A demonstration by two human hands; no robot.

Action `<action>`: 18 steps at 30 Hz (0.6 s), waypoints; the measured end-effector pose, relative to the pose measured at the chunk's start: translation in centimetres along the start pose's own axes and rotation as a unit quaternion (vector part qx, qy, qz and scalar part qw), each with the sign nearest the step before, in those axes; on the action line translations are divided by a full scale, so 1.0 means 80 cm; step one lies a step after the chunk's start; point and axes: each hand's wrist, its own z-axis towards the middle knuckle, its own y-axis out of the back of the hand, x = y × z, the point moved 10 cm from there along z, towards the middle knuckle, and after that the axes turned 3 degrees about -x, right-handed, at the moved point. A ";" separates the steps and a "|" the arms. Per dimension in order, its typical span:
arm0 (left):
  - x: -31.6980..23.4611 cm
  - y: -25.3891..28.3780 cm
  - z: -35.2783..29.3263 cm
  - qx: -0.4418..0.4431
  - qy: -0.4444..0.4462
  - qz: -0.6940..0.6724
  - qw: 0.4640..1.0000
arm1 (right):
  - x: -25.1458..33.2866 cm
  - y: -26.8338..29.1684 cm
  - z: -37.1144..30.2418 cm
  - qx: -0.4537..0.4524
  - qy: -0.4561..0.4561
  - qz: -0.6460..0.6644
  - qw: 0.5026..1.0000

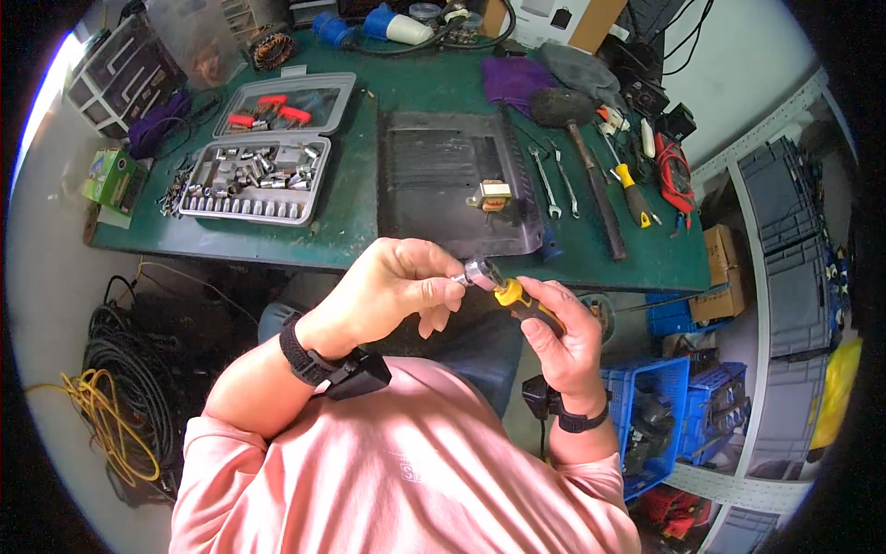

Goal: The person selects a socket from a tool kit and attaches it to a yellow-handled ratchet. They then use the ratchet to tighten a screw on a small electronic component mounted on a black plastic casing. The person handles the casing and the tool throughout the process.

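My right hand point(567, 340) is wrapped round the yellow-and-black handle of a ratchet wrench point(528, 304), just in front of the bench edge. The wrench's round silver head points left, toward my left hand point(406, 282). Between the thumb and fingers of that hand is a small silver socket point(460, 280), touching the ratchet head; whether it is fully seated on the drive I cannot tell. Beyond both hands lies a black tray point(434, 235) with a small transformer point(494, 195) on its right part.
On the green bench point(341, 235), an open grey socket case point(318, 185) lies at left. Two wrenches point(546, 185), a black-headed mallet point(595, 180), a yellow-handled screwdriver point(633, 196) and a red meter point(676, 175) lie at right. Blue crates point(685, 388) stand below right, coiled cables point(120, 379) below left.
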 end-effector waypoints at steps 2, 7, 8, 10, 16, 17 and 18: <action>-0.003 0.002 -0.001 -0.028 -0.019 0.008 0.999 | 0.001 -0.002 0.000 -0.008 0.002 -0.002 1.000; -0.011 0.010 -0.006 -0.074 -0.074 0.033 0.994 | 0.001 -0.010 -0.002 -0.033 0.003 -0.011 0.999; -0.014 0.011 -0.007 -0.086 -0.091 0.038 0.991 | 0.001 -0.012 -0.001 -0.037 0.004 -0.012 0.999; -0.018 0.013 -0.011 -0.119 -0.117 0.063 0.984 | 0.001 -0.014 -0.001 -0.043 0.005 -0.013 0.999; -0.049 0.012 -0.028 -0.229 -0.247 0.290 0.896 | -0.008 -0.024 -0.009 -0.063 -0.031 -0.011 0.997; -0.057 0.007 -0.033 -0.243 -0.291 0.327 0.865 | -0.008 -0.025 -0.009 -0.068 -0.015 -0.017 0.997; -0.066 0.001 -0.038 -0.257 -0.334 0.363 0.831 | -0.011 -0.027 -0.009 -0.073 0.001 -0.023 0.997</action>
